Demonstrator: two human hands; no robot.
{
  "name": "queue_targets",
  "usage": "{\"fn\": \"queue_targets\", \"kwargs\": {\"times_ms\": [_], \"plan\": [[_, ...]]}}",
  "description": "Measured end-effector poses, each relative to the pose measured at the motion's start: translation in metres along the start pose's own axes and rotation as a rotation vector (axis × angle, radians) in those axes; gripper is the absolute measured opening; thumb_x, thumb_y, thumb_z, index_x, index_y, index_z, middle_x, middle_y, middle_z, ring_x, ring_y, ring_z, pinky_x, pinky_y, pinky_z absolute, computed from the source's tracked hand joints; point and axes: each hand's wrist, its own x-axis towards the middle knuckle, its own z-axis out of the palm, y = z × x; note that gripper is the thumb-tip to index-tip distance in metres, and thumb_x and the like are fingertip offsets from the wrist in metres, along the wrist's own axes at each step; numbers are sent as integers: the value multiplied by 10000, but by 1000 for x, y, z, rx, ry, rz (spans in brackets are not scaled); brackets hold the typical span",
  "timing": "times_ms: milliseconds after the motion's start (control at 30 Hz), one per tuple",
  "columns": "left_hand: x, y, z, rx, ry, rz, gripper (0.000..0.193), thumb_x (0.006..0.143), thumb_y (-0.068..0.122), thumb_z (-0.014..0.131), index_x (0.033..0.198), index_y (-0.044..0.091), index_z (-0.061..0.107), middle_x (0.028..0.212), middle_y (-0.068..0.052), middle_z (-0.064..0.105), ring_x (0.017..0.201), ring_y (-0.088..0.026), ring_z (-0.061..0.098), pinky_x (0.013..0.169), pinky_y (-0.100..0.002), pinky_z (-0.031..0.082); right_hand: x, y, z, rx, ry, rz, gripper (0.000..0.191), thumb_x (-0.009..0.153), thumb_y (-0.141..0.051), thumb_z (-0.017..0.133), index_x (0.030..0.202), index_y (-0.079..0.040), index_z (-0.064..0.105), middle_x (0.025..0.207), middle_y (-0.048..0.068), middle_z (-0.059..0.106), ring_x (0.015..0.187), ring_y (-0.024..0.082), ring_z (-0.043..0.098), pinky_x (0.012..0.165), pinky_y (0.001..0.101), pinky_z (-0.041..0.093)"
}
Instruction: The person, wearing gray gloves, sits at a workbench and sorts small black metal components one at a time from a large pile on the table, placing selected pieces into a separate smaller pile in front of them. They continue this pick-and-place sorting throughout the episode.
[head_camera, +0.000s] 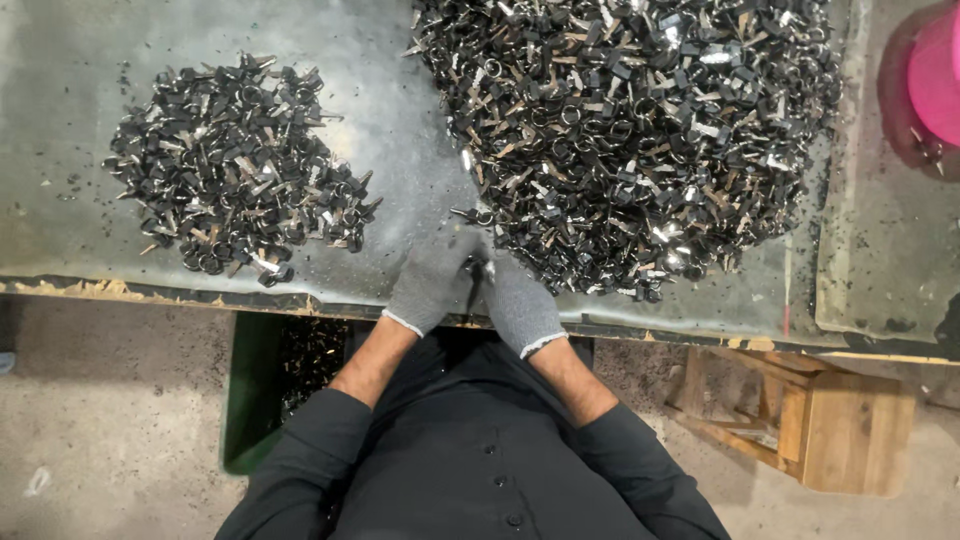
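Your left hand (432, 280) and right hand (518, 300), gloved, pressed together at table edge (200, 297); both pinch small dark key (474, 283), long axis near-vertical, tip toward you; large pile (630, 130) just beyond.

Scuffed grey worktable (80, 60) with a chipped front edge, dusty concrete floor (120, 420), wooden stool (840, 425) at right, green bin (250, 390) underneath.
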Motion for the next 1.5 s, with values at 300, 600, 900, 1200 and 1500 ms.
{"fn": "queue_targets", "kwargs": {"times_ms": [300,600,900,1200,1500], "plan": [[0,21,1,-770,-109,-355,329,890,37,630,1202,104,710,1098,-115,722,989,-276,702,885,-384,569,-1,14,18,-221,-165,-388,322,963,-213,594,1218,-18,567,1063,229,718,919,369,734,831,484,587],[11,9,-18,-14,-183,-91,303,730,85,742,1028,54,695,963,-126,701,901,-292,684,801,-429,536,-5,14,5,31,188,-215,510,1025,-262,611,1397,34,426,1096,324,689,989,461,708,822,514,588],[-23,12,0,-610,21,-307,220,883,30,681,1091,60,745,1062,-115,764,982,-223,749,909,-354,612,-7,17,25,-121,-255,-350,317,926,-163,621,1223,-53,634,988,232,758,880,399,726,843,507,579],[-3,4,-7,6,-27,-83,560,772,47,738,1305,38,567,1022,-172,713,913,-358,728,761,-423,603,-6,11,7,108,44,-94,487,1013,-249,573,1407,14,462,1281,311,635,1170,445,658,998,517,545],[-19,-12,2,126,-89,-260,237,748,259,850,926,156,732,797,-104,716,757,-326,718,679,-467,554,1,3,18,35,45,-197,876,931,-241,663,1634,-116,155,1398,425,443,1292,590,451,1069,615,403]]}}
